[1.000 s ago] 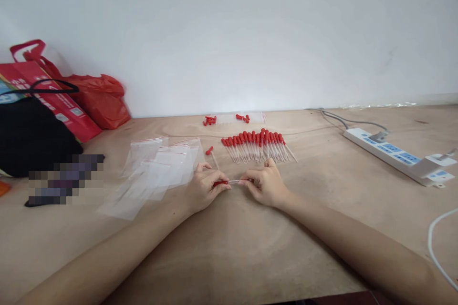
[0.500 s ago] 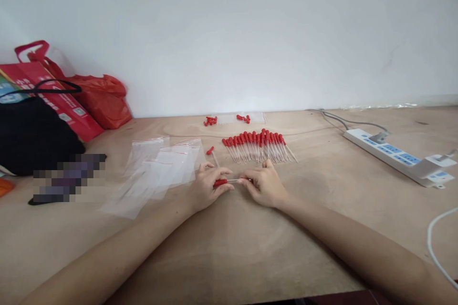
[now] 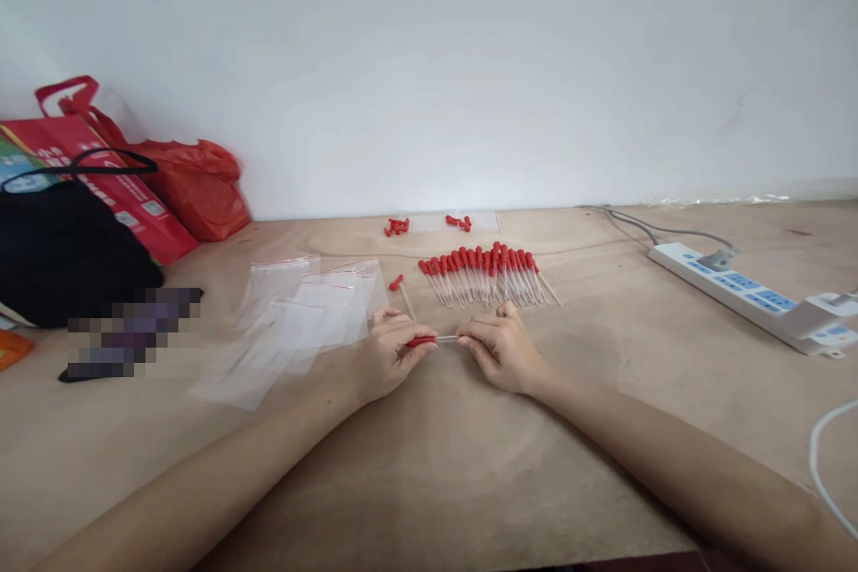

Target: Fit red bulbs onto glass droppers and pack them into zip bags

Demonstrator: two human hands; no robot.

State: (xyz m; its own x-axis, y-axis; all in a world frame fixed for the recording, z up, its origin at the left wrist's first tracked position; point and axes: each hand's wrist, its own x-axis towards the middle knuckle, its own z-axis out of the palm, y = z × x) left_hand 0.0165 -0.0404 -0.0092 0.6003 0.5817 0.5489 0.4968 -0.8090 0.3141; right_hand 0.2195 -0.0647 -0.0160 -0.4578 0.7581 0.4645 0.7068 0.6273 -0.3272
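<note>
Between my hands lies a dropper with a red rubber bulb [image 3: 422,341] and a thin clear tube [image 3: 448,339]. My left hand [image 3: 392,349] pinches the bulb end between thumb and fingers. The far end of the tube is in the closed fingers of my right hand [image 3: 502,349], which hide its tip. Just beyond, a row of red-bulbed droppers [image 3: 479,264] lies side by side, tubes toward me. A single dropper [image 3: 397,283] lies apart, left of the row, its tube running down to my left fingers.
Clear zip bags [image 3: 305,313] overlap left of my hands. Loose red bulbs [image 3: 397,226] and a clear bag [image 3: 429,222] lie near the wall. A power strip [image 3: 744,290] with cables sits right; a red bag [image 3: 201,188] and black bag [image 3: 73,250] stand left.
My left thumb and fingers have closed further onto the red bulb. My right hand has moved slightly to the right along the tube. The droppers in the row have stayed put.
</note>
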